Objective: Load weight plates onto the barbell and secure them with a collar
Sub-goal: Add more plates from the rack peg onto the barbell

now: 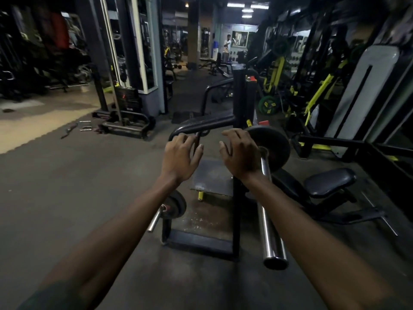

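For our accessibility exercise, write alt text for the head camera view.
Two bare hands reach out over a gym floor: the right hand rests by a black plate on a chrome barbell sleeve, the left hand hovers open beside it.

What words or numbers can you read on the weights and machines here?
None can be read.
Green plate: yellow marks, too blurred.
Weight stack: small red marks, too small.
Black plate on the barbell: no lettering visible.
Small plate: none visible.
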